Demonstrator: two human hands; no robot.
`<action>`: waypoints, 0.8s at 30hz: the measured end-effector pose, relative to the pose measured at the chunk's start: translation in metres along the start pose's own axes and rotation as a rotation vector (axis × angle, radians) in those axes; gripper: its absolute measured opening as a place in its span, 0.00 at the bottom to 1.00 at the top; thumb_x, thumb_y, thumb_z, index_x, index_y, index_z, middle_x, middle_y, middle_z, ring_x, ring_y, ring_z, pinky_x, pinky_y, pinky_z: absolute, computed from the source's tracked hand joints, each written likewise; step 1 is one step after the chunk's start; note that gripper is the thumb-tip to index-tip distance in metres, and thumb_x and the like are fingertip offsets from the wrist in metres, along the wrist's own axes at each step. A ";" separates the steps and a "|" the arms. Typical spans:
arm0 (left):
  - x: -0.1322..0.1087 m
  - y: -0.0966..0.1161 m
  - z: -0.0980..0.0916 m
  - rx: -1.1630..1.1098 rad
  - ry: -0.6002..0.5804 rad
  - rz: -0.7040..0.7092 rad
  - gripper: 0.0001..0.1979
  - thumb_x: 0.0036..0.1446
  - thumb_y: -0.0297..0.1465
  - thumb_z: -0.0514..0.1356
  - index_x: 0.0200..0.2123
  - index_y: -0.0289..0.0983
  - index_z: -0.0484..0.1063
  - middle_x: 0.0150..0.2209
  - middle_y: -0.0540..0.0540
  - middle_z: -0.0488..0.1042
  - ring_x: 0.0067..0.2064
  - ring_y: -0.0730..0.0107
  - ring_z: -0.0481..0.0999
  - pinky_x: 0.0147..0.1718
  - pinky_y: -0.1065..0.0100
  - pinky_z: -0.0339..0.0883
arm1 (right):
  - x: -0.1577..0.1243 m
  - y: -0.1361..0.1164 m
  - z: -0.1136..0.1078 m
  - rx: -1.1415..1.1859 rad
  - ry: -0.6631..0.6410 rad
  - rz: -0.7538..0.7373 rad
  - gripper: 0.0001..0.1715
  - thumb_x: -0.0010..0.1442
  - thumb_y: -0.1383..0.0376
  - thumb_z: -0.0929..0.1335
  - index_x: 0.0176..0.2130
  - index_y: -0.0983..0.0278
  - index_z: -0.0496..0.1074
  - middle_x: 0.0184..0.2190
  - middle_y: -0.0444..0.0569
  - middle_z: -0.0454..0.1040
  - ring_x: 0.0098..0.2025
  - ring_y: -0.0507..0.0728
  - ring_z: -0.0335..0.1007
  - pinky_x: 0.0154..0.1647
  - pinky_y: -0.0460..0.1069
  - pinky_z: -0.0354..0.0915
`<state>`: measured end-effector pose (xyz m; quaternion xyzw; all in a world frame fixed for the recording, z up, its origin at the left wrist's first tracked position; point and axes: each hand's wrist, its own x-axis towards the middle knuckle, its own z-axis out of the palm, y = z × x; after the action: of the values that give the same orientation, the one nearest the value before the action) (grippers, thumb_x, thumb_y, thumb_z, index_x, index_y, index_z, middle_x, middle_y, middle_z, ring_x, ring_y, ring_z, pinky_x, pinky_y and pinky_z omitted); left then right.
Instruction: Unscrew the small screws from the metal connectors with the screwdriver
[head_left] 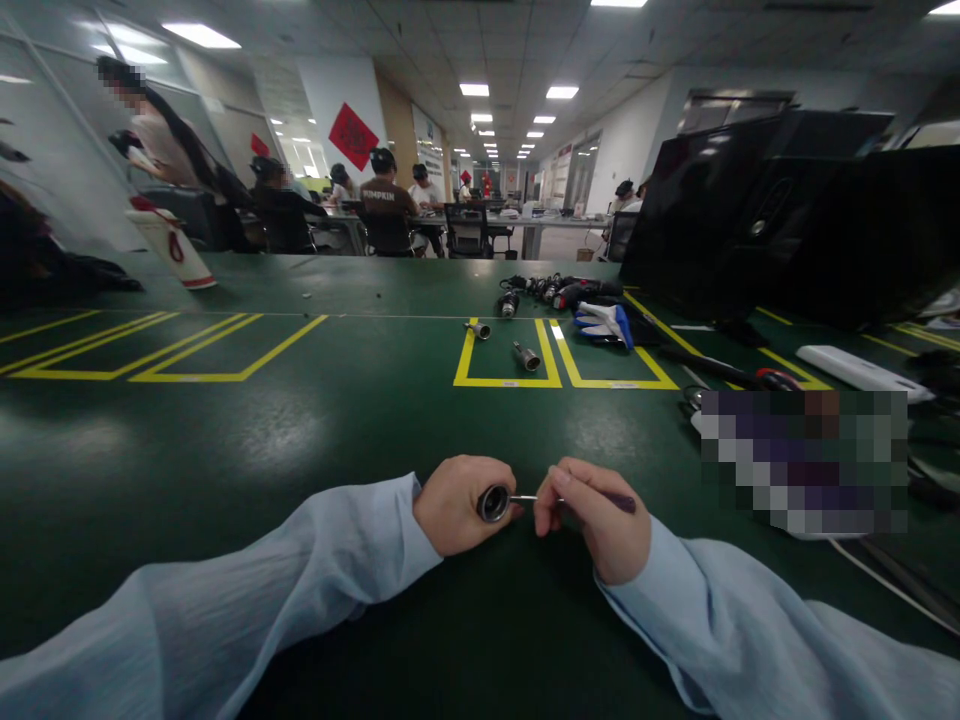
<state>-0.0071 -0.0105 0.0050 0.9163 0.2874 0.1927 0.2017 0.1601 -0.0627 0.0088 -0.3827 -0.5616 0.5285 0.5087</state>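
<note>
Over the near part of the green table, my left hand (461,503) is closed round a round metal connector (493,503), whose open end faces me. My right hand (600,515) grips a screwdriver by its dark handle (622,502). Its thin shaft (525,498) points left and reaches the side of the connector; whether the tip sits in a screw is hidden by my left fingers. Two similar metal connectors lie farther off in a yellow-taped box: a smaller one (478,330) at its back left and a larger one (528,356) towards its front right.
Behind the taped boxes lie another metal connector (508,304) and a heap of cables (551,288). Blue-and-white gloves (606,325) lie to their right. Large black monitors (739,200) stand at the right, near a white bar (862,372). A paper cup (176,245) stands far left.
</note>
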 end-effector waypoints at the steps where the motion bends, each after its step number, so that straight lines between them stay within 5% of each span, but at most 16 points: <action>1: 0.000 0.000 0.000 0.017 -0.005 -0.007 0.08 0.51 0.31 0.55 0.23 0.35 0.64 0.22 0.51 0.66 0.24 0.76 0.65 0.23 0.75 0.56 | -0.002 -0.002 0.000 -0.124 -0.014 -0.070 0.19 0.57 0.59 0.61 0.21 0.66 0.68 0.17 0.46 0.68 0.22 0.50 0.63 0.25 0.46 0.58; 5: -0.001 0.001 0.001 0.071 -0.025 -0.015 0.08 0.52 0.31 0.55 0.23 0.34 0.65 0.22 0.51 0.66 0.24 0.76 0.65 0.23 0.75 0.56 | -0.008 -0.007 -0.001 -0.323 -0.033 -0.170 0.20 0.58 0.60 0.60 0.21 0.67 0.68 0.17 0.47 0.67 0.23 0.51 0.63 0.26 0.47 0.59; 16: 0.000 -0.001 -0.001 -0.071 0.003 0.031 0.09 0.51 0.31 0.55 0.22 0.34 0.63 0.21 0.51 0.65 0.24 0.77 0.64 0.23 0.75 0.56 | 0.009 0.004 0.001 0.374 0.072 0.250 0.17 0.48 0.58 0.66 0.17 0.67 0.66 0.11 0.46 0.67 0.16 0.49 0.61 0.18 0.44 0.52; 24: 0.001 0.000 0.000 -0.126 0.045 0.012 0.09 0.50 0.30 0.56 0.20 0.34 0.62 0.20 0.52 0.64 0.23 0.77 0.63 0.22 0.75 0.56 | 0.001 0.012 -0.002 0.192 -0.053 0.006 0.17 0.58 0.60 0.62 0.23 0.67 0.69 0.19 0.47 0.71 0.23 0.50 0.64 0.26 0.46 0.58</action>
<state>-0.0064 -0.0098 0.0056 0.8989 0.2736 0.2322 0.2515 0.1602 -0.0601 -0.0027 -0.3197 -0.5203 0.5915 0.5265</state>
